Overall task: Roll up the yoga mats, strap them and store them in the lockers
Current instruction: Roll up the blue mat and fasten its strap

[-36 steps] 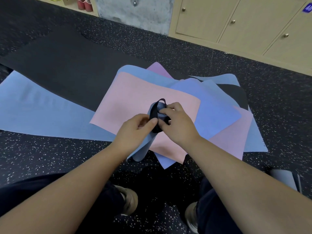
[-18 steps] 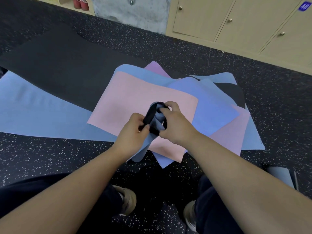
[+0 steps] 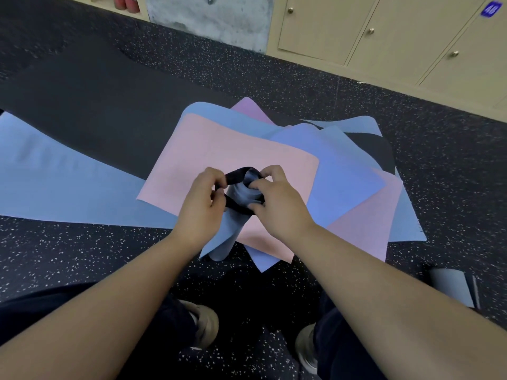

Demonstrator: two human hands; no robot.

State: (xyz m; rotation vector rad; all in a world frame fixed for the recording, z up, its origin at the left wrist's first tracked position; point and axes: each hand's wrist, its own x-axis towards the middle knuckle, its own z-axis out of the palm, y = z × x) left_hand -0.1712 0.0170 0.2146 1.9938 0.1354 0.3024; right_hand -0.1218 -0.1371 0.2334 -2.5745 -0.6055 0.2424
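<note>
Between our hands stands the rolled blue mat (image 3: pixel 229 229), its long axis running from our feet up to our fingers. Our left hand (image 3: pixel 200 207) and right hand (image 3: pixel 277 204) each pinch the dark strap (image 3: pixel 236 175) looped over its top end; the lockers (image 3: pixel 384 31) lie well beyond both.

From my remote feed I see a dark rubber floor flecked with white specks (image 3: pixel 428 160) running across the whole room. Along the far edge stands a row of pale beige wooden cabinet doors with small round brass knobs (image 3: pixel 397 37); one carries a blue number tag (image 3: pixel 490 9). To their left sits a rough grey concrete wall panel (image 3: pixel 208 20). Lighting is even and soft.
</note>
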